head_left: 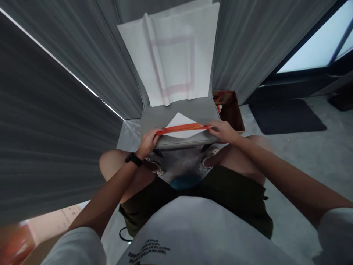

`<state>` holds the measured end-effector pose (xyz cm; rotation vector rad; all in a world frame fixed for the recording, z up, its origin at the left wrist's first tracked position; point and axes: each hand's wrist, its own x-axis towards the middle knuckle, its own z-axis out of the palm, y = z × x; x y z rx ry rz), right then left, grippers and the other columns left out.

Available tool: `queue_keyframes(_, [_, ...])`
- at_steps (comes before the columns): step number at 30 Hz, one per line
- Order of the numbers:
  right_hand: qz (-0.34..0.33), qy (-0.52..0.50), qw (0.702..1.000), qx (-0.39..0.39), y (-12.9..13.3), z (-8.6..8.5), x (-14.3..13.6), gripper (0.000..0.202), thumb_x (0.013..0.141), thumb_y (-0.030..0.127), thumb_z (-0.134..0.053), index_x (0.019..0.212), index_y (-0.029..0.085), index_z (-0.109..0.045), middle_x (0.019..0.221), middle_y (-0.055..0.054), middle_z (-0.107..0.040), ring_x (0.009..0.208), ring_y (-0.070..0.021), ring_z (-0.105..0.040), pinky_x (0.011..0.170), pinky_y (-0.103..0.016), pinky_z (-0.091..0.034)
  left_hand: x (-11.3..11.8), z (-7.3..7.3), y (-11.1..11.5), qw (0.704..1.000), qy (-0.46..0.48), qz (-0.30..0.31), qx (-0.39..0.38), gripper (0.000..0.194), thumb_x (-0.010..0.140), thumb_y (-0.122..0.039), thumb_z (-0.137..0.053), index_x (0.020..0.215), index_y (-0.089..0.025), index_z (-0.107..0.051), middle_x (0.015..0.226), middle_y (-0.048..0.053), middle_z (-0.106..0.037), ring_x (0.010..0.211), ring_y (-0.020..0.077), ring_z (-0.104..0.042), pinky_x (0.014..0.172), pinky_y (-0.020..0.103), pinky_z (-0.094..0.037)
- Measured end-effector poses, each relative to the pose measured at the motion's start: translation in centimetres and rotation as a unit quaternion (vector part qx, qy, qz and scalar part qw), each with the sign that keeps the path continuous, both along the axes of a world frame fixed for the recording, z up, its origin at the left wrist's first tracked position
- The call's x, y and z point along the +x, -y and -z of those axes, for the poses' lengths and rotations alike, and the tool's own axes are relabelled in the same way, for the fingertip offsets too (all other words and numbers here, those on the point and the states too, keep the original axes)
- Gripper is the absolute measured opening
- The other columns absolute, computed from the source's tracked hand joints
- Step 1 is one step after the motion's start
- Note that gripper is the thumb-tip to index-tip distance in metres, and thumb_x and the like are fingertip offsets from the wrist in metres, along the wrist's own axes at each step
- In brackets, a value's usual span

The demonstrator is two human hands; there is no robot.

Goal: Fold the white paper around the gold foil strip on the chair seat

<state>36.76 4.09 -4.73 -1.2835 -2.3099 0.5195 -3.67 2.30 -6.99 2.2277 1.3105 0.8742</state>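
Left hand (150, 141) pinched shut on left end of orange strip (182, 128), right hand (224, 130) pinching its right end, strip stretched flat across white paper (180, 126) on grey table (176, 110), over the knees

The orange strip's (182, 128) ends vanish under both hands' fingers (154, 134), and the brown box (234, 110) sits half hidden.

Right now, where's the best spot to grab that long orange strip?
By its two ends, coming in from each side. The long flat orange strip lies crosswise over the white folded paper, and the left hand and right hand already pinch the ends.
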Motion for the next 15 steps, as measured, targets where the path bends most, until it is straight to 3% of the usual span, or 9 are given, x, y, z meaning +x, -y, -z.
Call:
queue_keyframes(5, [0.054, -0.147, 0.986, -0.051, -1.5, -4.5, -1.2, 0.035, 0.092, 0.042, -0.060, 0.109, 0.020, -0.081, 0.107, -0.008, -0.081, 0.100, -0.0267, -0.074, 0.088, -0.038, -0.059, 0.9, -3.8, -1.1, 0.993, 0.057, -0.097, 0.034, 0.025, 0.098, -0.022, -0.049, 0.112, -0.018, -0.069, 0.109, 0.010, -0.075, 0.104, 0.0222, -0.069, 0.098, 0.037, -0.055])
queue_keyframes(9, [0.072, -0.247, 0.959, -0.116, -1.6, -7.4, -1.7, 0.037, 0.089, 0.051, -0.066, 0.098, 0.018, -0.080, 0.095, -0.007, -0.078, 0.088, -0.0231, -0.070, 0.081, -0.037, -0.057, 1.8, -6.9, -2.0, 0.981, 0.132, -0.142, 0.021, 0.025, 0.100, -0.038, -0.057, 0.110, -0.018, -0.068, 0.093, 0.005, -0.072, 0.081, 0.0171, -0.064, 0.075, 0.027, -0.053])
queue_keyframes(12, [0.095, -0.321, 0.929, -0.160, -1.2, -8.8, -1.8, 0.037, 0.085, 0.051, -0.073, 0.102, 0.019, -0.079, 0.100, -0.006, -0.078, 0.089, -0.0217, -0.069, 0.082, -0.036, -0.057, 2.4, -8.9, -2.6, 0.973, 0.174, -0.149, 0.021, 0.027, 0.096, -0.045, -0.065, 0.096, -0.019, -0.067, 0.078, 0.000, -0.062, 0.069, 0.0132, -0.055, 0.062, 0.022, -0.045])
queue_keyframes(15, [0.114, -0.362, 0.906, -0.189, -1.3, -9.3, -1.7, 0.035, 0.084, 0.046, -0.075, 0.107, 0.020, -0.079, 0.104, -0.007, -0.078, 0.092, -0.0207, -0.069, 0.082, -0.034, -0.058, 3.0, -9.9, -2.8, 0.966, 0.219, -0.135, -0.012, 0.029, 0.092, -0.048, -0.070, 0.093, -0.019, -0.066, 0.076, -0.002, -0.058, 0.067, 0.0120, -0.051, 0.061, 0.022, -0.044])
